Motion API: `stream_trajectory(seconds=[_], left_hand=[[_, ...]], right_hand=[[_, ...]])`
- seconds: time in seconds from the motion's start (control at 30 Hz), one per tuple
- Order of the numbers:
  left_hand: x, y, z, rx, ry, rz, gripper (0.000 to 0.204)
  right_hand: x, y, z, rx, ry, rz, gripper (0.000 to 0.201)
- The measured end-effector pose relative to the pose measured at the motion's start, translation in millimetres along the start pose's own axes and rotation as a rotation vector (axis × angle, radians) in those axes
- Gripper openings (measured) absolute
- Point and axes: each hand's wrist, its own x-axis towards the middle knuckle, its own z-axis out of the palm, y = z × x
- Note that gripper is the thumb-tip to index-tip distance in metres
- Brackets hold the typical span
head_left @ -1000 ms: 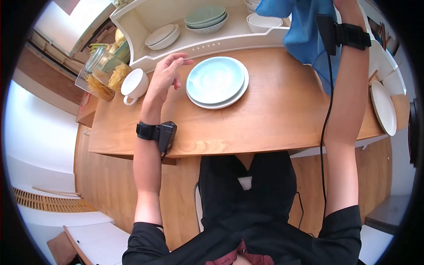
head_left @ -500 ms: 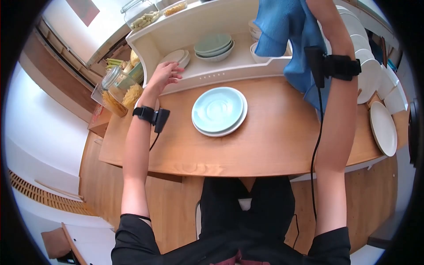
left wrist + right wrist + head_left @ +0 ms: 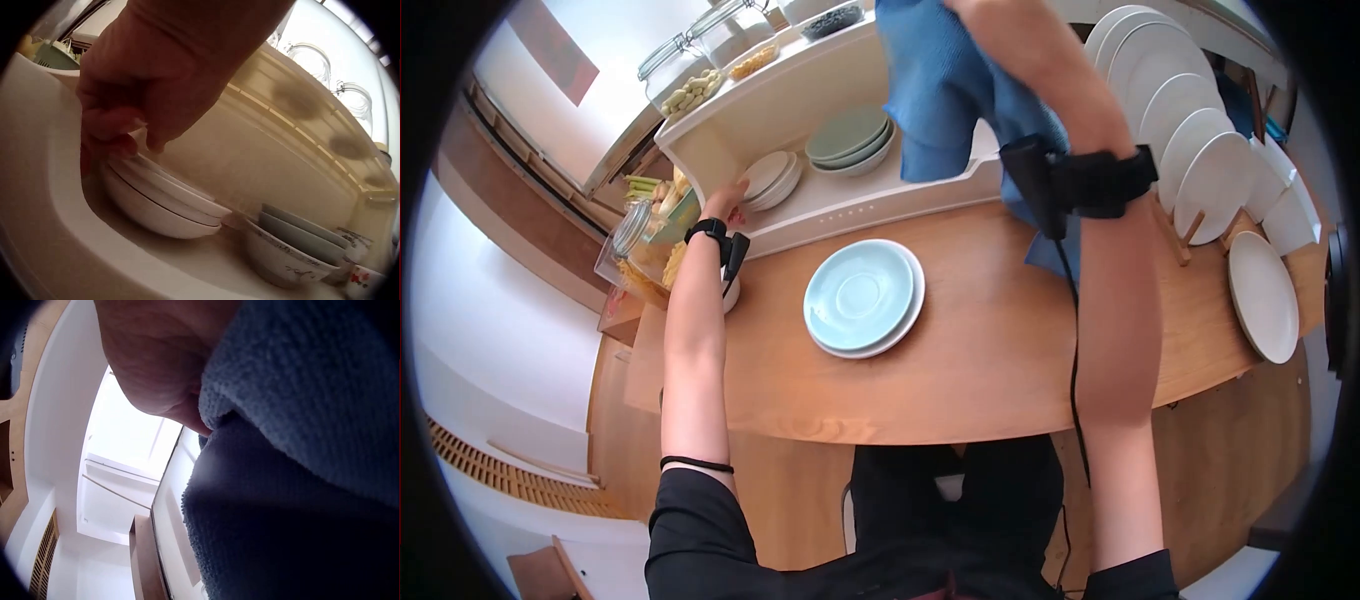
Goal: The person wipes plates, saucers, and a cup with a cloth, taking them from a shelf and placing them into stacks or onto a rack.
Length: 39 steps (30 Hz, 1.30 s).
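Observation:
In the head view the left hand (image 3: 726, 203) is at the left end of the shelf, at a stack of white dishes (image 3: 772, 184). The left wrist view shows that hand (image 3: 150, 81) with bent fingers at the edge of the stacked white dishes (image 3: 164, 200); whether they pinch the top one cannot be told. A blue cloth (image 3: 945, 90) hangs from the right hand (image 3: 1040, 60), raised before the shelf. In the right wrist view the cloth (image 3: 300, 444) is bunched against the right hand (image 3: 165, 356), fingertips hidden. A light blue plate (image 3: 858, 295) lies on a white plate (image 3: 917, 305).
Green bowls (image 3: 850, 138) stand on the shelf, with jars (image 3: 685, 85) above. White plates (image 3: 1175, 110) stand upright in a rack at the right, an oval plate (image 3: 1262, 297) leaning near it. A pasta jar (image 3: 640, 280) and a partly hidden white cup (image 3: 731, 292) are at the left.
The left hand has moved from beside the table plates up to the shelf's white dishes. The right hand and blue cloth have moved left across the shelf. The head view has shifted.

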Motion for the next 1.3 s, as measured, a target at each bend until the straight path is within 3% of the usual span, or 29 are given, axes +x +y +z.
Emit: stream_trajectory(seconds=[0.03, 0.07, 0.2, 0.33, 0.4, 0.47, 0.5, 0.53, 0.57, 0.63, 0.67, 0.77, 0.9, 1.0, 1.1, 1.2, 1.3], left_hand=[[6, -3, 2, 0.006, 0.02, -0.007, 0.052], [12, -6, 2, 0.045, 0.006, 0.026, 0.046], [24, -7, 1, 0.157, -0.013, 0.033, 0.031], [33, -13, -1, 0.08, -0.038, 0.001, 0.027], [28, -19, -5, 0.075, 0.027, 0.217, 0.026], [39, -18, -12, 0.017, 0.026, 0.233, 0.023], [29, -14, -17, -0.037, 0.026, 0.253, 0.02], [18, -7, -15, -0.263, 0.064, 0.168, 0.019], [3, -2, -20, -0.271, 0.069, 0.165, 0.019], [-23, 11, -24, -0.551, -0.03, 0.254, 0.022], [-46, 23, -25, -0.564, 0.031, 0.341, 0.027], [-69, 29, -43, -0.468, -0.032, 0.383, 0.03], [-135, 32, -45, -0.6, -0.088, 0.388, 0.032], [-208, 27, -22, -0.819, -0.211, 0.48, 0.032], [-241, 18, 8, -0.909, -0.304, 0.535, 0.035], [-281, 31, 32, -1.031, -0.291, 0.584, 0.039], [-288, 34, 47, -1.118, -0.372, 0.604, 0.042]], right_hand=[[-1, -2, 2, -0.006, -0.011, 0.061, 0.03], [0, -3, 1, -0.011, -0.045, -0.034, 0.03], [-1, 7, 18, -0.088, 0.001, -0.077, 0.037], [-4, 12, 23, -0.041, -0.004, -0.02, 0.033], [-5, 11, 24, -0.041, -0.021, -0.025, 0.032], [-3, 12, 24, -0.079, -0.082, -0.015, 0.032], [-2, 13, 24, -0.119, -0.138, -0.004, 0.032], [-1, 13, 26, -0.117, -0.145, -0.011, 0.032], [-2, 15, 30, -0.074, -0.156, -0.001, 0.031], [-3, 16, 35, -0.048, -0.172, 0.004, 0.031], [-4, 16, 37, -0.053, -0.178, -0.024, 0.031], [-10, 20, 46, -0.1, -0.204, -0.032, 0.03], [-13, 23, 60, -0.097, -0.331, 0.061, 0.029], [-15, 31, 70, -0.128, -0.398, 0.073, 0.029], [-20, 30, 77, -0.189, -0.395, 0.107, 0.03], [-20, 30, 79, -0.235, -0.423, 0.086, 0.03], [-19, 36, 81, -0.231, -0.436, 0.032, 0.029]])
